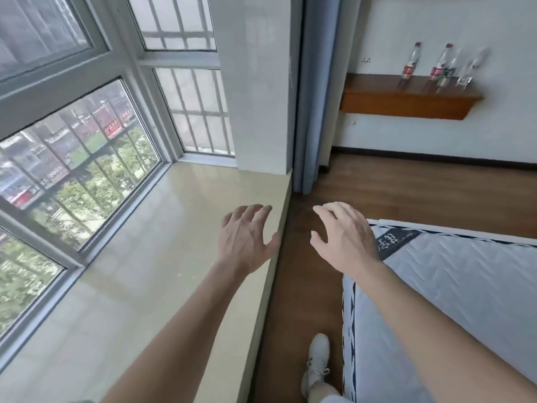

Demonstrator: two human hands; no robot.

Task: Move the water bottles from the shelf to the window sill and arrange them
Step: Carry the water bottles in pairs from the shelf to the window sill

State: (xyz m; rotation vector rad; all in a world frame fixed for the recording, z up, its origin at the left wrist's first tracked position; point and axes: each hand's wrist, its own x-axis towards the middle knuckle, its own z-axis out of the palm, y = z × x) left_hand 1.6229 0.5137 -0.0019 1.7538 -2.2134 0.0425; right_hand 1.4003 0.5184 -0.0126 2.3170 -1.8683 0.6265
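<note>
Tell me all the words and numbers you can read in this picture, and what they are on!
None of the writing here can be read.
Dark label on the corner of the white quilted mattress: pale characters, too blurred.
Red labels on the clear plastic water bottles standing on the brown wooden shelf: too small.
Red signs on the buildings outside the grey-framed window: blurred.
</note>
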